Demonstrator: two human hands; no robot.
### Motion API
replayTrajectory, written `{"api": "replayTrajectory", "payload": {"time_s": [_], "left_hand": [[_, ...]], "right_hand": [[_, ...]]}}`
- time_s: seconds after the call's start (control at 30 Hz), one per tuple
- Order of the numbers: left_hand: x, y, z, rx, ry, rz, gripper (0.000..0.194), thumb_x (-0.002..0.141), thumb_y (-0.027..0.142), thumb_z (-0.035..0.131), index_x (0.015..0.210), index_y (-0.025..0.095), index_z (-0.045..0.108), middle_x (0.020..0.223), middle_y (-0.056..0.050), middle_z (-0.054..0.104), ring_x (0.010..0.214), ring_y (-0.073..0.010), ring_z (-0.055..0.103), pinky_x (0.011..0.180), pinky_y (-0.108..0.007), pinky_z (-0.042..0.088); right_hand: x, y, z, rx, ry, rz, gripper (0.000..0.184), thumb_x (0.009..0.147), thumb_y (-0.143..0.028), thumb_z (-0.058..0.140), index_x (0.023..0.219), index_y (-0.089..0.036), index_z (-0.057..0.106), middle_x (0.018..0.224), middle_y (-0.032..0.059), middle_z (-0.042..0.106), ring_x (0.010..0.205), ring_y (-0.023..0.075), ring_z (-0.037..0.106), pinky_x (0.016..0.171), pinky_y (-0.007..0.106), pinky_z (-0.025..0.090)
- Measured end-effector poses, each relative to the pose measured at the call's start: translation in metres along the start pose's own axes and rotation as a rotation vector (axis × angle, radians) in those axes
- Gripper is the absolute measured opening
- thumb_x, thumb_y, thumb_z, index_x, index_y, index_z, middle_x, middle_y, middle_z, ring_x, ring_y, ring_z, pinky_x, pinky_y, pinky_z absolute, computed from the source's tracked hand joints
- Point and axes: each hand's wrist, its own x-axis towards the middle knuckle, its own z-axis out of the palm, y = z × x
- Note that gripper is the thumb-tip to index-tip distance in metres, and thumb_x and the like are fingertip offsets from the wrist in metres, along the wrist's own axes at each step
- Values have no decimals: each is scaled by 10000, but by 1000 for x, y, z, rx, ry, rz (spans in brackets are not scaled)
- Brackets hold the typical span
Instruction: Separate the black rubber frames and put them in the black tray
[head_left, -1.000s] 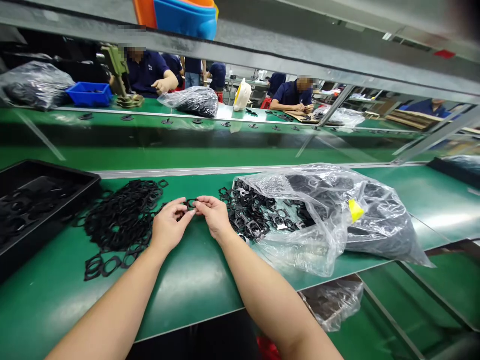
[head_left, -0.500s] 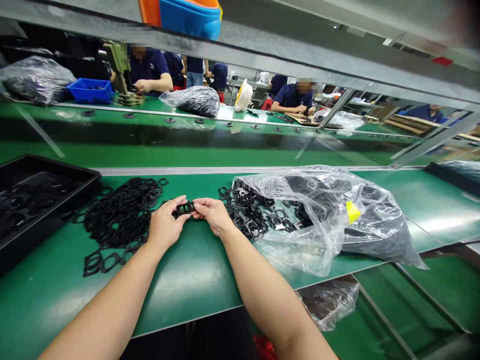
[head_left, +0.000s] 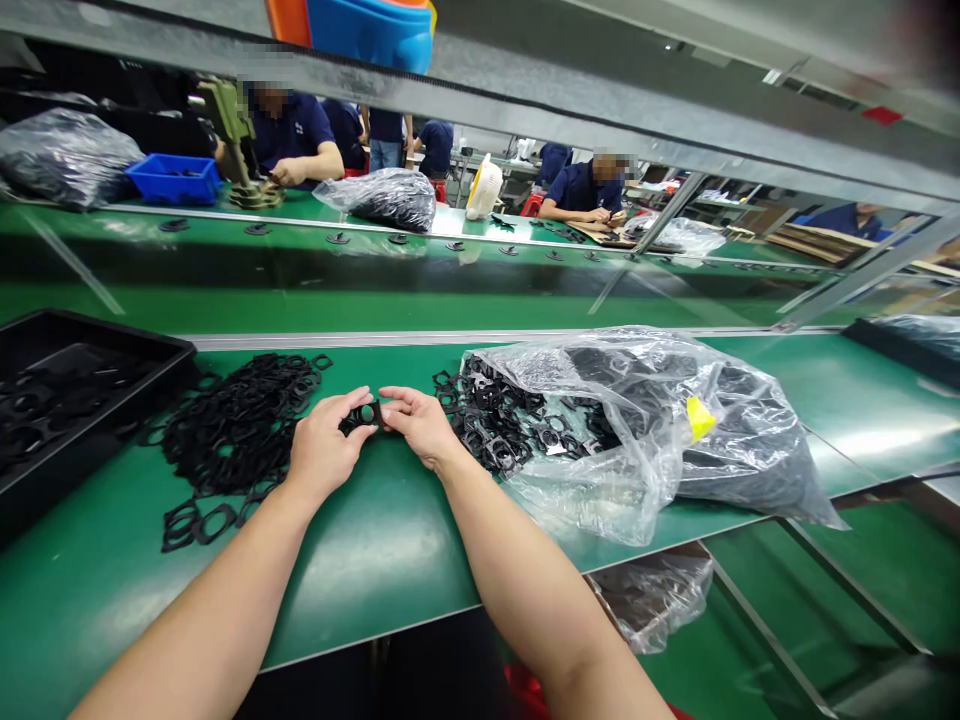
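Between my two hands is a small black part with a round hole (head_left: 366, 414), held just above the green tabletop (head_left: 375, 560). My left hand (head_left: 328, 440) pinches its left side between thumb and fingers. On its right side, the thumb and fingers of my right hand (head_left: 415, 424) are closed on the same part. Left of my hands lies a heap of thin black ring-shaped frames (head_left: 232, 425). To the right, black parts with some shiny pieces (head_left: 491, 420) spill from the mouth of a clear plastic bag (head_left: 645, 440).
A deep black tray (head_left: 97, 350) of dark parts stands at the far left. Beyond a metal rail, a green conveyor (head_left: 420, 290) carries spaced small black parts. Co-workers sit across it, near a blue bin (head_left: 176, 180). A metal shelf beam (head_left: 480, 110) crosses overhead.
The black part has turned so its round hole now faces me more. My right fingers have shifted their hold on its right end. The view has moved slightly.
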Motion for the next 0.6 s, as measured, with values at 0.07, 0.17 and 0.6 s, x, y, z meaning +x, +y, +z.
{"api": "replayTrajectory", "payload": {"time_s": [0.07, 0.17, 0.6], "left_hand": [[0, 0, 0, -7, -5, -3, 422, 742, 285, 668, 1161, 253, 628, 1116, -11, 695, 1065, -210, 618, 974, -338, 455], [0, 0, 1, -15, -5, -12, 423, 737, 285, 678, 1157, 254, 633, 1102, -8, 700, 1048, -204, 627, 967, -334, 461], [1, 0, 1, -49, 0, 7, 433, 728, 265, 693, 1156, 224, 644, 1093, -34, 705, 1032, -211, 640, 951, -325, 463]], "right_hand": [[0, 0, 0, 4, -16, -3, 393, 586, -241, 752, 951, -154, 635, 637, -44, 644, 536, 62, 517, 600, 219, 424], [0, 0, -1, 16, -26, -10, 396, 589, -232, 747, 958, -152, 630, 642, -39, 655, 536, 63, 522, 596, 214, 421], [-1, 0, 0, 80, -54, 5, 420, 582, -218, 774, 967, -154, 619, 629, -38, 673, 545, 76, 571, 587, 215, 434]]}}
